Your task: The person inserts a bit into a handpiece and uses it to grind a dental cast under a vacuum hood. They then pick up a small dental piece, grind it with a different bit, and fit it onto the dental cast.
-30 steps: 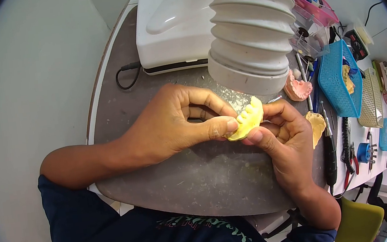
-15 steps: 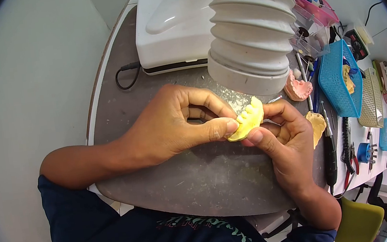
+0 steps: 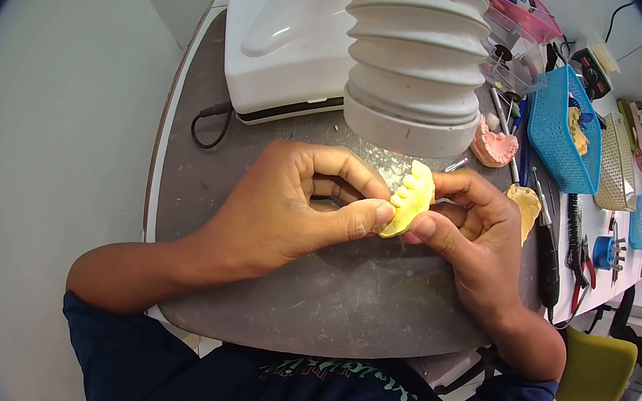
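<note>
A yellow plaster cast of a row of teeth (image 3: 411, 199) is held between both hands above the grey work table (image 3: 285, 301). My left hand (image 3: 289, 204) pinches its left end with thumb and fingers. My right hand (image 3: 472, 222) grips its right end, thumb under the cast. The cast sits just below the mouth of a white ribbed suction hose (image 3: 414, 45).
A white machine (image 3: 277, 37) stands at the back with a black cable (image 3: 208, 126). To the right lie a pink dental cast (image 3: 496, 147), another yellow cast (image 3: 526, 207), a blue basket (image 3: 565, 130), a black handpiece (image 3: 547, 261) and several small tools.
The cast and both hands have shifted very slightly; the grip is the same.
</note>
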The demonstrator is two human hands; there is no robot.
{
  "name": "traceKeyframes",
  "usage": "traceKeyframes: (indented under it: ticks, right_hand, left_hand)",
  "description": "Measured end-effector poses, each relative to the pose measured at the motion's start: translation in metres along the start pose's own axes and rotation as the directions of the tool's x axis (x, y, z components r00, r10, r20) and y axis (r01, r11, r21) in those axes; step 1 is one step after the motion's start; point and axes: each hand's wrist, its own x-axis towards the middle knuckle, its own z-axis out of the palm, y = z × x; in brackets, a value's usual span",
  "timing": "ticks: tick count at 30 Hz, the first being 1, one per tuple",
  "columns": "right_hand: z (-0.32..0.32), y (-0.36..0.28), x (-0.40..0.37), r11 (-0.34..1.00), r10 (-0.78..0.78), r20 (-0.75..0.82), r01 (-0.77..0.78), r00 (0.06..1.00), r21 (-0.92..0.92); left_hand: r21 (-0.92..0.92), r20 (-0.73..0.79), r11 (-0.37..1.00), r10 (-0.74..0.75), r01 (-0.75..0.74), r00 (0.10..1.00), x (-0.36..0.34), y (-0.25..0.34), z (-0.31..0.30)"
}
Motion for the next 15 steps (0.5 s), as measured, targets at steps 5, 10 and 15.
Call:
traceKeyframes:
  ticks: [5,10,15]
  right_hand:
    - [-0.0017,0.0015,0.0004,1.000,-0.009,0.006,0.009,1.000,0.029]
    - [-0.0001,0.0000,-0.0006,1.000,0.004,-0.003,-0.004,1.000,0.007]
    - [-0.0016,0.0008,0.0000,1.000,-0.001,0.009,0.001,1.000,0.012]
  left_hand:
    - [0.001,-0.002,1.000,-0.006,0.006,1.000,0.0002,0.0005,-0.0001]
    - [-0.023,0.008,0.999,-0.024,0.024,1.000,-0.0001,0.0014,0.0005]
    - [0.013,-0.001,1.000,-0.028,0.028,1.000,-0.0003,0.0007,0.0008]
